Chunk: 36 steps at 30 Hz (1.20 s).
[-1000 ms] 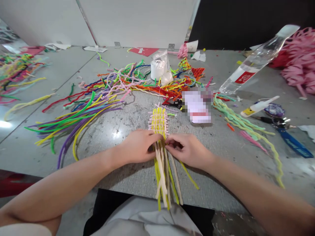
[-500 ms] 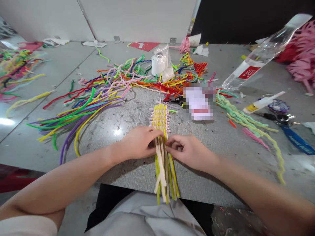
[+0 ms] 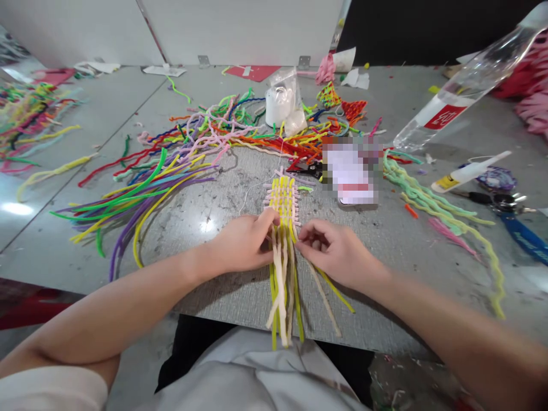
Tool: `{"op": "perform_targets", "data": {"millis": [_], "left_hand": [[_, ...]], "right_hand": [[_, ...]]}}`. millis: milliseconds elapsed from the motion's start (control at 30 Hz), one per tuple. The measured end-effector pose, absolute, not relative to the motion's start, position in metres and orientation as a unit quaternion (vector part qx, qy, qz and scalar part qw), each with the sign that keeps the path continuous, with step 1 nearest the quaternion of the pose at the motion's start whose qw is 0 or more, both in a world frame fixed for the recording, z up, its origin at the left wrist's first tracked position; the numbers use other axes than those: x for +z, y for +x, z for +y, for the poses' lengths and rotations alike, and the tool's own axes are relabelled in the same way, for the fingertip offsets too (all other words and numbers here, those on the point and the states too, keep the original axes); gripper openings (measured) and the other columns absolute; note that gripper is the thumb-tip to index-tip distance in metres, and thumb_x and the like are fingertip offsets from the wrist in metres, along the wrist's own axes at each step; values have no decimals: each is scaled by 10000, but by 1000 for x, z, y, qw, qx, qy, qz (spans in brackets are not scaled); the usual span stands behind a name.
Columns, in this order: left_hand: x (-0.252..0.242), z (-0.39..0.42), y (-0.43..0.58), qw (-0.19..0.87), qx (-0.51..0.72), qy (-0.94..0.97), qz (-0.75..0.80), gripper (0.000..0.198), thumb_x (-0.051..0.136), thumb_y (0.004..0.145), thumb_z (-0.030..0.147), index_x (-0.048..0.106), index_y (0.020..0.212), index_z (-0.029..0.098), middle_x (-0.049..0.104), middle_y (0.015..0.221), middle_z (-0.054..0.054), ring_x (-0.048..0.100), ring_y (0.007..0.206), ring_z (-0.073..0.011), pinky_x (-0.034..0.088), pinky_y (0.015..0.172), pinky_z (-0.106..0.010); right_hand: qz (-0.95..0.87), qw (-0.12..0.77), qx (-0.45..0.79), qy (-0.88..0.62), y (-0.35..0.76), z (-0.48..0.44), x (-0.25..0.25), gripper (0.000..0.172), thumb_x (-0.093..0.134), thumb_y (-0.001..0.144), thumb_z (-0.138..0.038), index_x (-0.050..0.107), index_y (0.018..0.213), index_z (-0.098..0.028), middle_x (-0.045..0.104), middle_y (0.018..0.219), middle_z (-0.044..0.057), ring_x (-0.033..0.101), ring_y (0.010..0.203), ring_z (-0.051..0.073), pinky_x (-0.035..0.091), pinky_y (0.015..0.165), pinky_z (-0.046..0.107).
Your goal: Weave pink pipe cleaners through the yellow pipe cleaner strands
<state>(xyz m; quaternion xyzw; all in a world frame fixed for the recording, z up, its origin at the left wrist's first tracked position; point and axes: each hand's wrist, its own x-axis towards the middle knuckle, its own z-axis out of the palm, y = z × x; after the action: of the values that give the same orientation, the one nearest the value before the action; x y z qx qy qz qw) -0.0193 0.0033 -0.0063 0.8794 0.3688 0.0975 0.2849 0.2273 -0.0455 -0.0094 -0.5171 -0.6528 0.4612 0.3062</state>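
A woven strip point(image 3: 282, 200) of yellow, cream and pale pink cords lies on the table in front of me, its short pink ends sticking out at both sides. Loose yellow and cream strands point(image 3: 280, 285) hang from it toward the table's front edge. My left hand point(image 3: 246, 240) is closed at the strip's lower left side, thumb on the weave and the other fingertips partly hidden. Closed in a pinch, my right hand point(image 3: 331, 248) grips cords at the lower right, and a yellow and a cream strand slant out below it.
Behind the strip lies a tangle of coloured cords point(image 3: 240, 128) with a white thread spool point(image 3: 276, 108). Black-handled scissors point(image 3: 312, 169) and a blurred-out phone point(image 3: 351, 174) are right of the strip. Farther right are a clear bottle point(image 3: 454, 108), a glue bottle point(image 3: 471, 174) and keys point(image 3: 507, 202).
My right hand has drawn a yellow and a cream strand out to the right, away from the other hanging strands. My left hand stays at the left side, its thumb shifted slightly.
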Motion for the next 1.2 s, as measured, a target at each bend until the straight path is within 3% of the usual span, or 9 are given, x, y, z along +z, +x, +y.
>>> {"op": "perform_targets", "data": {"millis": [200,400,567,833,1033,1200], "left_hand": [[-3,3,-18,282,83,884,362,336,727,987,388,470,1143,237,792,925,-36,774,804,-236,476,689,-309],[-5,4,-18,263,74,891,362,326,695,994,425,475,1144,237,782,871,-34,768,792,-268,465,695,-331],[-8,5,-20,259,81,898,345,342,673,1015,478,485,1164,234,787,895,-43,767,807,-271,474,705,-338],[-4,6,-18,218,66,917,329,328,671,1038,497,519,1156,231,790,916,-43,769,818,-265,477,712,-341],[-2,5,-17,201,48,917,340,268,699,981,374,541,1145,232,793,928,-39,779,854,-270,478,713,-337],[-1,5,-17,205,51,917,340,294,693,1012,454,556,1141,228,799,947,-44,784,864,-264,486,713,-330]], "right_hand": [[-792,215,327,-469,234,-43,-14,54,664,984,-238,710,983,-210,686,749,-5,624,669,168,444,643,301],[-876,179,219,-390,235,-48,-23,245,559,1072,-213,770,1195,-191,819,1092,111,774,949,255,543,797,357],[-905,139,182,-359,235,-48,-20,220,626,1022,-211,770,1185,-176,811,1056,107,762,880,250,511,728,345],[-910,58,135,-387,234,-41,-16,261,513,1097,-156,764,1162,-190,799,1062,114,727,877,236,447,706,326],[-891,102,192,-398,237,-37,-18,271,408,1147,-208,679,1140,-200,782,1071,117,735,977,263,511,821,355],[-889,118,205,-392,240,-35,-18,227,408,1143,-231,631,1102,-223,773,1032,101,717,921,256,500,810,364]]}}
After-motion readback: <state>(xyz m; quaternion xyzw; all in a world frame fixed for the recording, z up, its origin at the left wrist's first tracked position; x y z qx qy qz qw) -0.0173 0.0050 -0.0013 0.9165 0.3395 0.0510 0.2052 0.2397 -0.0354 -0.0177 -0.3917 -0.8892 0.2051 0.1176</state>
